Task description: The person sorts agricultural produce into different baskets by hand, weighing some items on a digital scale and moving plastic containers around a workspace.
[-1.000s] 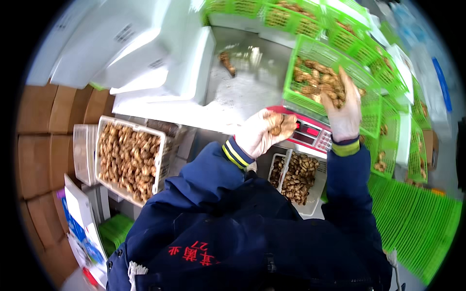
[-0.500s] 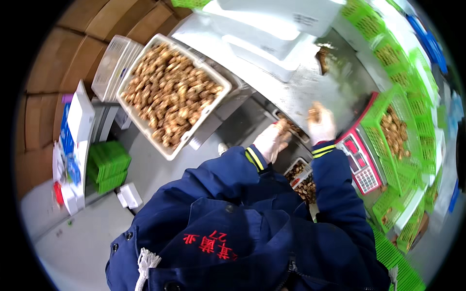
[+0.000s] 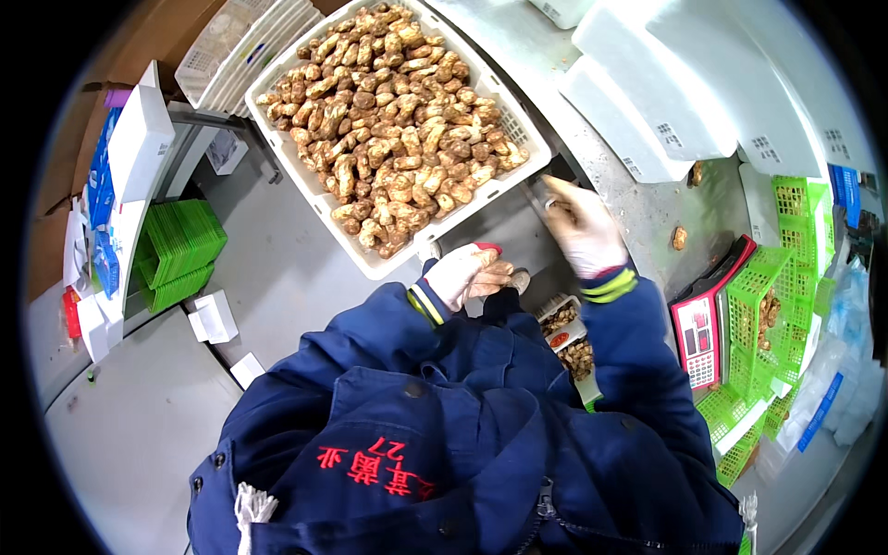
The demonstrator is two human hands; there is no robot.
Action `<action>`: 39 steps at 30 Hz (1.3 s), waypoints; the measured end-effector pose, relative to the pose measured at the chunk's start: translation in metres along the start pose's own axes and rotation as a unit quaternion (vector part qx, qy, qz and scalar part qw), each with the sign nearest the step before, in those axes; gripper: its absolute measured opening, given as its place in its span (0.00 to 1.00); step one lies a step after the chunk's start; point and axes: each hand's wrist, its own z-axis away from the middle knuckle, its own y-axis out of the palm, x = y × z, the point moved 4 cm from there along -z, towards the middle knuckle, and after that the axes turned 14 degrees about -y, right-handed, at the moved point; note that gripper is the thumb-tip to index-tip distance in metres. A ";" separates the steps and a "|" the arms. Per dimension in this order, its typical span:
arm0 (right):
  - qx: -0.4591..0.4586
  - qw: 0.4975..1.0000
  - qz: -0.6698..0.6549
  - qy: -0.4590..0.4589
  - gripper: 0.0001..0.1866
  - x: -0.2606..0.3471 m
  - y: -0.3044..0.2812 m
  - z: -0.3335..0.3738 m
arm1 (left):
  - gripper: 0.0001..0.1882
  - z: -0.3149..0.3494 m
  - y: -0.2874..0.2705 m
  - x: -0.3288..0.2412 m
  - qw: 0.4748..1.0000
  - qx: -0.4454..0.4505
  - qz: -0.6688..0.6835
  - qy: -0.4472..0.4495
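Note:
My left hand [image 3: 470, 276], in a white glove with bare fingertips, is in front of my body below the crate. Its fingers are curled closed; a small red piece shows at the top of the grip, but what it belongs to I cannot make out. My right hand [image 3: 585, 227], gloved alike, is beside the crate's right corner at the table edge. Its fingers are bent and smeared by motion, so whether they hold anything is unclear. The white crate [image 3: 319, 231] is heaped with brown and cream mushrooms [image 3: 398, 129]. One mushroom [image 3: 680, 239] lies on the metal table [image 3: 638, 217].
A red-and-white scale [image 3: 698, 338] stands at right beside green baskets [image 3: 754, 314] holding some mushrooms. White foam boxes [image 3: 652, 111] fill the far table. Small trays of mushrooms [image 3: 578, 356] are low beside my right forearm. At left are stacked green baskets [image 3: 180, 245] and a white box [image 3: 213, 317].
My view has swung so the crate appears larger and nearer the middle. My hands have moved apart, and the left is now curled closed with a red piece showing.

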 end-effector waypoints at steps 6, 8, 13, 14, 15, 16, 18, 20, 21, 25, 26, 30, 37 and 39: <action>0.098 0.919 0.374 -0.070 0.24 0.017 0.141 -0.069 | 0.16 0.056 -0.040 -0.026 0.999 0.001 -0.022 0.032; 0.173 0.937 0.300 -0.047 0.24 0.017 0.142 -0.077 | 0.18 0.068 -0.062 -0.034 0.999 -0.002 -0.016 0.039; -0.043 0.920 -0.353 0.164 0.16 0.042 0.113 -0.061 | 0.24 0.087 -0.075 -0.061 0.990 0.087 0.106 0.009; 0.096 0.920 -0.341 0.165 0.17 0.056 0.110 -0.064 | 0.24 0.089 -0.070 -0.064 0.983 0.100 0.156 -0.015; 0.102 0.930 -0.313 0.165 0.18 0.059 0.110 -0.062 | 0.22 0.093 -0.062 -0.069 0.980 0.111 0.166 -0.001; 0.108 0.938 -0.284 0.164 0.18 0.063 0.110 -0.063 | 0.20 0.098 -0.055 -0.071 0.977 0.122 0.177 0.014; 0.023 0.991 -0.066 0.117 0.21 0.050 0.096 -0.067 | 0.18 0.094 -0.055 -0.071 0.975 0.139 0.168 0.030; 0.084 0.986 0.023 0.145 0.25 0.031 0.110 -0.074 | 0.17 0.085 -0.070 -0.065 0.979 0.145 0.135 0.041; 0.100 0.992 0.068 0.045 0.30 0.029 0.122 -0.076 | 0.14 0.086 -0.071 -0.065 0.987 0.096 0.117 0.054; 0.171 0.937 0.298 -0.059 0.27 0.042 0.154 -0.096 | 0.15 0.094 -0.080 -0.068 0.994 0.012 0.056 0.091; 0.131 0.942 0.289 -0.113 0.24 0.031 0.154 -0.091 | 0.15 0.100 -0.080 -0.069 0.993 -0.013 0.058 0.101; 0.046 0.973 0.125 -0.186 0.16 0.015 0.135 -0.089 | 0.12 0.106 -0.088 -0.074 0.988 -0.035 0.084 0.126; 0.086 0.929 -0.361 0.012 0.25 -0.006 0.098 -0.113 | 0.10 0.086 -0.079 -0.063 0.983 0.003 0.137 0.123; 0.180 0.958 -0.219 0.043 0.24 0.004 0.115 -0.118 | 0.10 0.086 -0.078 -0.060 0.983 0.008 0.145 0.116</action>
